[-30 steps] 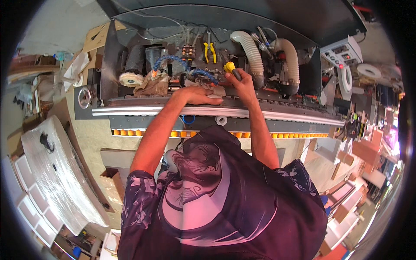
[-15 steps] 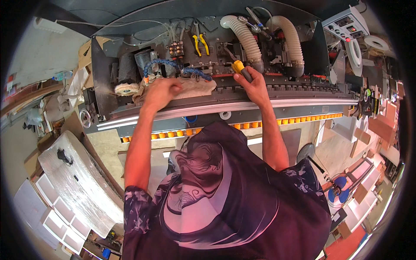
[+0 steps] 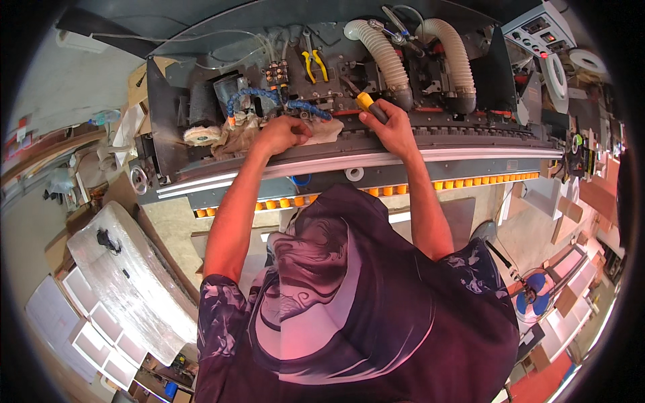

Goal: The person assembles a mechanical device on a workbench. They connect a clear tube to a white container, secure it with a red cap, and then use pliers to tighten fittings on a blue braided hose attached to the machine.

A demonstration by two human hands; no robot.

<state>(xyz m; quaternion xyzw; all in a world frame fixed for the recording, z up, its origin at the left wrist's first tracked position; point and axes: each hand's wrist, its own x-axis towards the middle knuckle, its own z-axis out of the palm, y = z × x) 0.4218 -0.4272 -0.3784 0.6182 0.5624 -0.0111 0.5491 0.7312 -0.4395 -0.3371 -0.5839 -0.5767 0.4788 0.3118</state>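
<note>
1. Reaching with both forearms over orange rollers (image 3: 285, 203) and a silver rail (image 3: 339, 160), past a white ring (image 3: 348, 174) set between them.
2. Keeping the left hand (image 3: 285, 134) at a pale cloth (image 3: 329, 129) just beyond the rail, fingers bent and narrow; impossible to tell whether pinching any.
3. Gripping a yellow-and-black tool (image 3: 371, 106) in the right hand (image 3: 395, 131), metal end pointing away and leftward, above the machine (image 3: 164, 114).
4. Partly obstructed behind the cloth by a blue hose (image 3: 309, 109); crowded leftward by a crumpled brown sheet (image 3: 235, 138) and a buffing wheel (image 3: 201, 136).
5. Hemmed in beyond the tool by a ribbed duct (image 3: 377, 50), with another duct (image 3: 455, 57) farther right.
6. Facing yellow-handled pliers (image 3: 308, 66), deeper inside, left of both ducts.
7. Flanked, well apart, by a wrapped bundle (image 3: 131, 282) leftward, a fan (image 3: 535, 295) and a control box (image 3: 537, 33) rightward.
</note>
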